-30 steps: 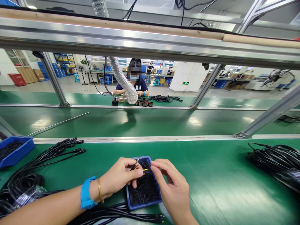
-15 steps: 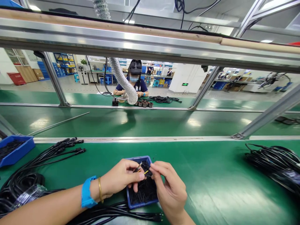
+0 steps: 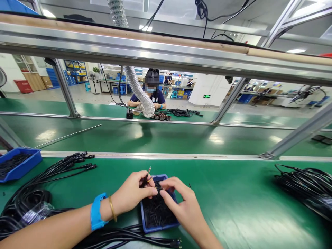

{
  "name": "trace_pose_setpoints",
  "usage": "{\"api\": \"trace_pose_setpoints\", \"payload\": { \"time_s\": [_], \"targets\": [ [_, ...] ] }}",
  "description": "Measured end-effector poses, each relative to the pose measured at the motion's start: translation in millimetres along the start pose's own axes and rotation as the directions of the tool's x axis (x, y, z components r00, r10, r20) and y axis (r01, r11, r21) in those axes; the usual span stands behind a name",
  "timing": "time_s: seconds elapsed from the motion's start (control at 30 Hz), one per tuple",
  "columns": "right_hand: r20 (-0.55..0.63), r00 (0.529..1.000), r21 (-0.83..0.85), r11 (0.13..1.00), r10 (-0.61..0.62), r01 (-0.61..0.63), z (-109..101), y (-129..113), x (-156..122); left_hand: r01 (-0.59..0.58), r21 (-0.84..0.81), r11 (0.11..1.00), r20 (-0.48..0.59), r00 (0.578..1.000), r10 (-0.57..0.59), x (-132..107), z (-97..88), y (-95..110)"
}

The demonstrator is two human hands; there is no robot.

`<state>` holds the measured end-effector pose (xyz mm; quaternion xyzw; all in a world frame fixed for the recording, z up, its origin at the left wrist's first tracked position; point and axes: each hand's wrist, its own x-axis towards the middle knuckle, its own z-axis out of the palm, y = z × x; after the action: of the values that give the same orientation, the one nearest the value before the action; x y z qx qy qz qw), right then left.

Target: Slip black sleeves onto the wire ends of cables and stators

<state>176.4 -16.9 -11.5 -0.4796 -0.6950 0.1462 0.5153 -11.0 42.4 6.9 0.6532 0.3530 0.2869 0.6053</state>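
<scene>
My left hand (image 3: 133,193) pinches the stripped end of a black cable (image 3: 146,174), whose thin wires poke up above my fingers. My right hand (image 3: 181,204) is closed in a pinch right beside it, fingertips meeting the left thumb, on something small I cannot make out. Both hands hover over a small blue tray (image 3: 169,226) full of short black sleeves (image 3: 155,212). A blue band and a thin gold bracelet are on my left wrist.
Black cable bundles lie at the left (image 3: 38,193), along the near edge (image 3: 135,238) and at the right (image 3: 306,186). Another blue bin (image 3: 22,167) sits far left. Beyond the conveyor a co-worker (image 3: 151,93) sits by a silver flexible duct (image 3: 138,91).
My hands have closed together, right fingertips now at the left thumb. The cable end tilts more upright. The view has shifted slightly.
</scene>
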Motion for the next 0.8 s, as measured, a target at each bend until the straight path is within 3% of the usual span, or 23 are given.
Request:
{"api": "trace_pose_setpoints", "payload": {
  "time_s": [0.1,0.27,0.4,0.6,0.63,0.7,0.8],
  "targets": [
    [0.004,0.998,0.044,0.997,0.069,-0.069,4.7,-0.1,-2.4,-0.021,0.034,0.999,0.005,1.0,0.021,-2.8,0.6,1.6],
    [0.011,0.989,0.097,0.984,0.15,-0.151,11.3,1.5,-6.3,0.048,0.001,0.999,-0.012,0.999,-0.048,-5.5,0.4,0.1],
    [0.119,0.973,0.201,0.955,0.197,-0.218,7.7,-2.7,-5.0,0.066,-0.099,0.993,0.025,0.998,-0.064,-6.5,-0.3,2.8],
    [0.078,0.996,0.126,0.99,0.048,-0.057,-5.3,-3.6,-0.5,0.089,-0.198,0.976,0.115,0.991,-0.067,-7.3,-1.0,8.2],
    [0.09,0.995,0.113,0.993,0.034,-0.044,-7.5,-1.6,0.1,0.069,-0.188,0.98,0.087,0.995,-0.053,-5.5,-3.5,8.0],
    [0.113,0.993,0.005,1.0,0.019,-0.02,-9.2,3.1,0.2,-0.001,-0.148,0.989,-0.069,0.998,-0.009,-0.2,-11.4,6.8],
    [0.201,0.979,-0.337,0.936,-0.031,0.098,-0.3,8.2,-2.8,-0.041,-0.114,0.993,-0.351,0.936,-0.001,8.3,-25.1,4.6]
  ]
}}
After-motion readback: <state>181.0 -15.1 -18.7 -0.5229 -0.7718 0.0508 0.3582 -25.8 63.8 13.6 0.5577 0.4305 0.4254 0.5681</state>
